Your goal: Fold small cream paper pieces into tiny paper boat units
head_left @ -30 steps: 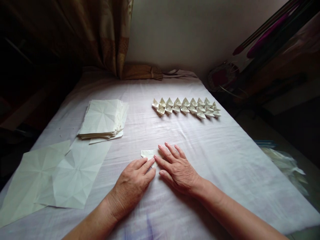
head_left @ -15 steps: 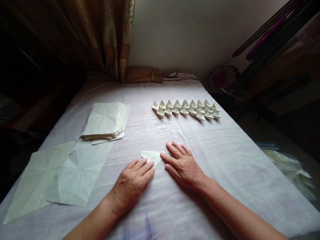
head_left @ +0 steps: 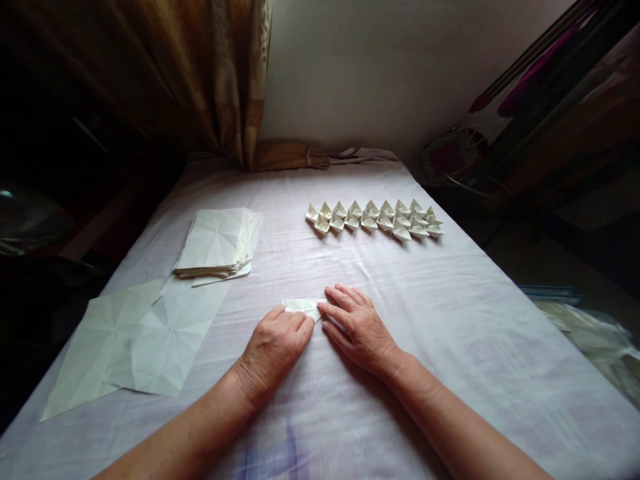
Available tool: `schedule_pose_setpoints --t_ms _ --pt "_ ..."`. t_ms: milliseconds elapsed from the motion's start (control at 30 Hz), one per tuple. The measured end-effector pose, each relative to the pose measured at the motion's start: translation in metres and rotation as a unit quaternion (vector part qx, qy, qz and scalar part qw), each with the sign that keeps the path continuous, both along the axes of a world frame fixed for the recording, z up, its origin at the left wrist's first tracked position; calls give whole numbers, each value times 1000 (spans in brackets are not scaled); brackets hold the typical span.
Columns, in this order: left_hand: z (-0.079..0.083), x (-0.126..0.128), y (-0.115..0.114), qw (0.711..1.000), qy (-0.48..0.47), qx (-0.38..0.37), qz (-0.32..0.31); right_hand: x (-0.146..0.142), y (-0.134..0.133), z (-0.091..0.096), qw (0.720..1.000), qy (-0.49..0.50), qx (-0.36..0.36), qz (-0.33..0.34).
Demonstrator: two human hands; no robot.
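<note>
A small folded piece of white paper (head_left: 300, 305) lies on the cloth between my hands, its near part covered by my fingers. My left hand (head_left: 280, 343) is closed at its lower left edge, fingers curled and thumb pressed close by; the fingertips are partly hidden. On the other side, my right hand (head_left: 357, 327) lies flat with its fingers stretched, the index fingertip touching the paper's right end. Farther off, several folded paper boats (head_left: 370, 220) stand in close rows.
A thick stack of creased paper sheets (head_left: 215, 240) sits at the left, with loose creased sheets (head_left: 173, 333) nearer. A patterned cloth (head_left: 450, 400) covers the table. A brown curtain (head_left: 240, 87) hangs behind, and a clear plastic bag (head_left: 590, 333) lies off the right edge.
The fingers of my left hand have curled in and more of the paper's near part is covered. My right hand has shifted slightly left. The view has moved a little.
</note>
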State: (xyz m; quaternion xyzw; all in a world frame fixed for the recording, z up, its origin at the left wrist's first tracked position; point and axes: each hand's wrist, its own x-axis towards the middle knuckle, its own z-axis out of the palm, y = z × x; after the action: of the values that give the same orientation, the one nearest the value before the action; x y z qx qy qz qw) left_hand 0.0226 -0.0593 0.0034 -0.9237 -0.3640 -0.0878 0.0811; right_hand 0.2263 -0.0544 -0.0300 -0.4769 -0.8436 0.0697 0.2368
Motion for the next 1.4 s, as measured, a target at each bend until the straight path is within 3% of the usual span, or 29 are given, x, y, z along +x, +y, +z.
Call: schedule_pose_setpoints --t_ms 333,600,900,1200,1400 --pt "-1 2 3 995 66 71 -21 2 0 -5 999 36 20 9" --pt "-10 -15 13 1000 -21 5 -5 4 0 -10 996 80 44 9" --pt "-21 -26 43 979 -163 -66 -101 7 4 -13 993 107 43 -7" --pt "-21 -12 66 977 -119 -57 -169 11 19 -1 997 79 20 2" --pt "-12 -18 53 986 -92 -90 -110 8 11 1 996 88 14 28"
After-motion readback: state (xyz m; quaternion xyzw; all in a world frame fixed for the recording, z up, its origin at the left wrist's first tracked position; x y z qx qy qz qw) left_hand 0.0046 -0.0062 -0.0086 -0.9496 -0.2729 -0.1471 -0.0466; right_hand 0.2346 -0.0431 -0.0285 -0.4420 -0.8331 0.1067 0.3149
